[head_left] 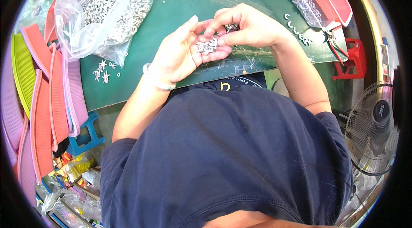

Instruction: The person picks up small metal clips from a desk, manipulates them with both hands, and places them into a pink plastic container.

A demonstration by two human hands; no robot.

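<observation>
My left hand (182, 50) is cupped palm up over the near edge of the green table (189, 0), holding a small pile of silvery metal pieces (207, 46). A pale bangle sits on that wrist. My right hand (246, 26) hovers just above and to the right, with its fingertips pinched on one small metal piece (231, 26). A few loose star-shaped metal pieces (103, 70) lie on the table to the left of my left hand.
A clear plastic bag of silvery metal pieces (109, 9) lies at the back left. A pink tray holding a clear bin of pieces (307, 4) stands at the back right. Coloured flat trays (40, 99) are stacked at the left. A floor fan (373, 127) stands at the right.
</observation>
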